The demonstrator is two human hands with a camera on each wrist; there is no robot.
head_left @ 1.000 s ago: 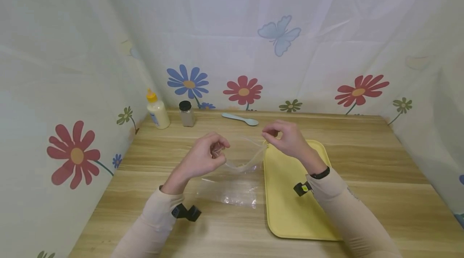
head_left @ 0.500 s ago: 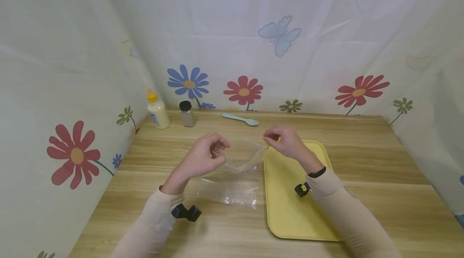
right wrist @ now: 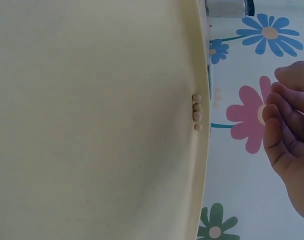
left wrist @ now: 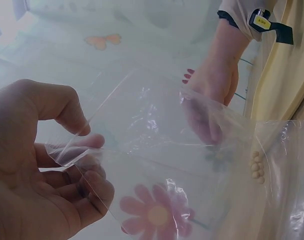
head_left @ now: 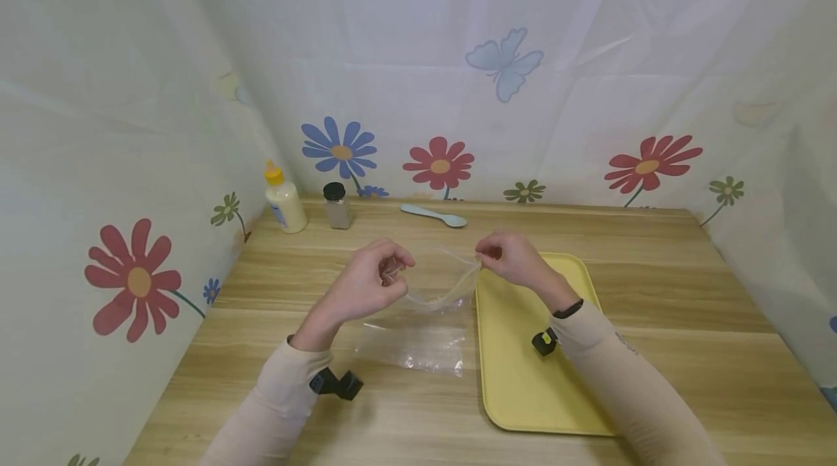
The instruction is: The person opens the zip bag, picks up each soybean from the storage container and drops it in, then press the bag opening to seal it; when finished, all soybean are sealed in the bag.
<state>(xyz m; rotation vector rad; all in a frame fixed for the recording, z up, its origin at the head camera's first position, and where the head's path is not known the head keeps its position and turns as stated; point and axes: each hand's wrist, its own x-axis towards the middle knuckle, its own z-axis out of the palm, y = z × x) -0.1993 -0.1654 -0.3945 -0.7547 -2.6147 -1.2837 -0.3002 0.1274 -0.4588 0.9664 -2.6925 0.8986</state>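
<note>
A clear plastic zip bag (head_left: 418, 339) hangs with its mouth apart between my hands, low over the wooden table. My left hand (head_left: 366, 283) grips the bag's left edge; in the left wrist view the film lies between thumb and curled fingers. At the other end, the thumb and fingertips of my right hand (head_left: 516, 260) meet at the right corner of the bag's mouth. The film is hard to make out in the right wrist view. Several small beige balls (right wrist: 197, 112) sit in a row at the rim of the yellow tray (head_left: 523, 386).
At the back left stand a bottle (head_left: 285, 206) with a yellow cap and a small jar (head_left: 338, 210) with a black lid. A light blue spoon (head_left: 431, 215) lies farther right. A flower-printed curtain (head_left: 562, 88) surrounds the wooden table (head_left: 680, 291).
My right hand has come down slightly, bringing its fingertips to the corner of the bag's mouth. My left hand and the bag have barely moved.
</note>
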